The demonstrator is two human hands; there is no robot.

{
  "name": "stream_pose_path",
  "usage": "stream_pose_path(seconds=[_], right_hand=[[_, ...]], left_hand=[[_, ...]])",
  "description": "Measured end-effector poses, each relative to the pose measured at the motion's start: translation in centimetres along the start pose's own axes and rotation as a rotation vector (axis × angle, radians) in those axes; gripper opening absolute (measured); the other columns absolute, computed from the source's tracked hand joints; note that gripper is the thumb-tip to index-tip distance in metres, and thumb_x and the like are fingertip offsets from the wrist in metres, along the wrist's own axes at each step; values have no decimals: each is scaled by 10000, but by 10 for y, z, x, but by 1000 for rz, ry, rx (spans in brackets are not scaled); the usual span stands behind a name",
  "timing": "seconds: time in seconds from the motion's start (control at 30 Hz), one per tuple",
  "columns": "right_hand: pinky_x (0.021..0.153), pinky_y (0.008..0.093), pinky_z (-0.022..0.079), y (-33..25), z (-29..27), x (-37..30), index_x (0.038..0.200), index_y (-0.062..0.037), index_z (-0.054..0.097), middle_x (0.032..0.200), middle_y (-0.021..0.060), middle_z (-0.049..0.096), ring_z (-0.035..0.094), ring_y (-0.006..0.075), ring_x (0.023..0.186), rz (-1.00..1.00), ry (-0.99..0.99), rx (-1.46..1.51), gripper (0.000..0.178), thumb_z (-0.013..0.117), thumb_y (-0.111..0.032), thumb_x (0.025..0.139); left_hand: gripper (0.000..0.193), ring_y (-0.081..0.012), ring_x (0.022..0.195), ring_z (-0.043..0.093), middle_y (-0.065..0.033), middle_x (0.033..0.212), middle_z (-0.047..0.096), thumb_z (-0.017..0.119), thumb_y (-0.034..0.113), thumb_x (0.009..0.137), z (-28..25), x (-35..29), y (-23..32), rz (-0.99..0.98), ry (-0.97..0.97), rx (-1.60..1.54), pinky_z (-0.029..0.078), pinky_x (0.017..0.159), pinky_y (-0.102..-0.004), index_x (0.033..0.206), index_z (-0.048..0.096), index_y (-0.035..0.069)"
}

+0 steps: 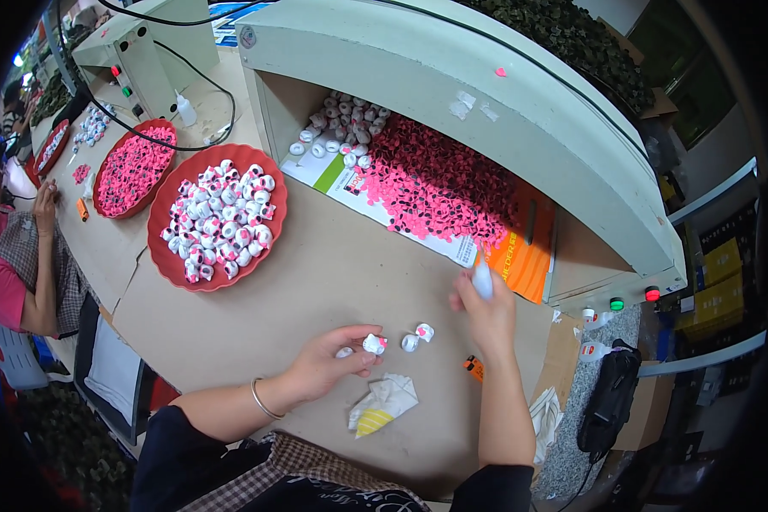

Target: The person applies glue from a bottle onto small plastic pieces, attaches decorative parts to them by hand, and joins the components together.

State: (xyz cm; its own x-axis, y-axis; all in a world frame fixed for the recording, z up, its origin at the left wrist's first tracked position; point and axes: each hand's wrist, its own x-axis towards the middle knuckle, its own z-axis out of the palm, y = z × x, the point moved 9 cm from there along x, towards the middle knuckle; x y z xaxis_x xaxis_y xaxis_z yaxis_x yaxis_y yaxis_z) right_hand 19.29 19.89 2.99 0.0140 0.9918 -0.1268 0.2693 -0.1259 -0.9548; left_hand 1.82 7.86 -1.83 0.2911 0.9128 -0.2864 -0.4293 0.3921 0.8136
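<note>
1. Head view, left hand: by the left hand [328, 363], a small white-and-pink piece [375, 344] is being pinched between thumb and fingers, while a second white piece [343, 352] is being cradled farther back in the palm; a thin bangle [263, 399] is being worn on that wrist
2. Head view, right hand: by the right hand [491, 311], clamped around it, a white squeeze bottle [483, 280] is being pointed nozzle-first at the near edge of a heap of pink pieces [435, 196]; whether any pink piece is being touched by the tip cannot be told
3. Head view, both hands: the two are being held apart above a table [341, 256]
4. Head view, between the hands: two loose white pieces [410, 343] are being borne by the table, side by side; nearer the body a crumpled white-and-yellow wrapper [386, 405] is being borne too
5. Head view, left side: many marked white pieces [222, 213] are being held in a scalloped red bowl [239, 154], well apart from the left hand
6. Head view, far side: the pink heap is being sheltered by a pale arched cabinet [316, 51], and plain white pieces [343, 119] are being housed at its left end
</note>
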Motion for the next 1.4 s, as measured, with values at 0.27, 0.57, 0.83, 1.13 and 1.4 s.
stream_pose_path(seconds=[0.27,0.57,0.83,1.13,1.4], right_hand=[[571,209,479,24,18,-113,872,25,544,787,49,578,579,107,655,201,-195,310,104,569,-16,780],[567,216,491,31,51,-119,868,13,541,784,59,580,588,111,648,273,-371,381,129,595,-58,776],[528,216,469,33,48,-114,889,0,516,742,52,567,556,97,620,246,-220,349,169,610,-16,749],[572,210,451,34,52,-112,898,-26,560,923,38,532,539,89,737,126,-301,277,163,621,-57,750],[602,217,434,31,49,-111,849,-27,541,794,23,550,533,87,719,-74,-201,124,138,618,-38,734]], left_hand=[[341,-112,863,535,-55,967,549,525,54,821,15,0,-3,118,-62,117,471,710,-245,1152,450,26],[324,-113,854,536,-69,1008,533,563,35,788,29,-7,16,348,-103,572,441,731,-231,1107,505,23],[320,-114,875,533,-57,991,547,554,36,794,24,-1,6,231,-168,440,437,747,-229,1111,507,29],[308,-114,884,530,-54,959,566,522,36,816,14,2,-23,-91,-93,-45,440,803,-248,1123,501,20],[299,-186,997,507,-116,1100,520,493,37,832,14,2,-21,-52,-143,24,423,864,-319,1129,485,5]])
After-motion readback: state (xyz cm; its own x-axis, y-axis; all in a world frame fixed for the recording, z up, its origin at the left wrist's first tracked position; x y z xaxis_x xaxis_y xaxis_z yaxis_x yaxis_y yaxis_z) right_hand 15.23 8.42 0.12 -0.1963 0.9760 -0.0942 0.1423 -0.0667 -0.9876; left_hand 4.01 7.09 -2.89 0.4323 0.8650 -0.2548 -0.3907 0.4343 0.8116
